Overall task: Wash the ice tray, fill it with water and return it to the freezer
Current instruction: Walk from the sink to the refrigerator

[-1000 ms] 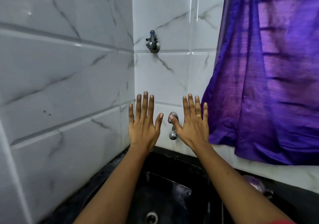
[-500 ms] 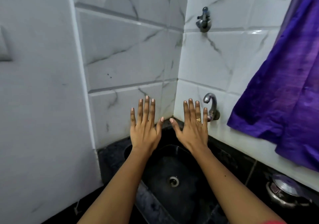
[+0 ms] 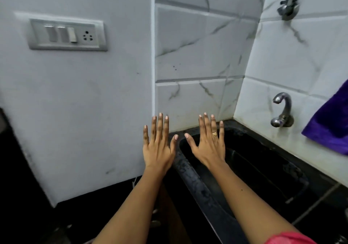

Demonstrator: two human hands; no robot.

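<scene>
My left hand [image 3: 158, 146] and my right hand [image 3: 208, 144] are held out side by side, backs up, fingers straight and spread, holding nothing. The right hand, with a ring on one finger, hovers over the left end of a black sink [image 3: 263, 168]. The left hand is over the sink's left rim, in front of the white wall. A curved metal tap [image 3: 282, 110] sticks out of the tiled wall above the sink's far right. No ice tray and no freezer are in view.
A second tap [image 3: 288, 6] sits high on the marble-patterned tiles. A switch panel with a socket [image 3: 66, 34] is on the plain white wall at left. A purple cloth [image 3: 329, 127] hangs at the right edge. Black counter surrounds the sink.
The view has swung left and down: the taps and purple cloth slid right, the switch panel came into view. Both hands stay spread and empty in front of me.
</scene>
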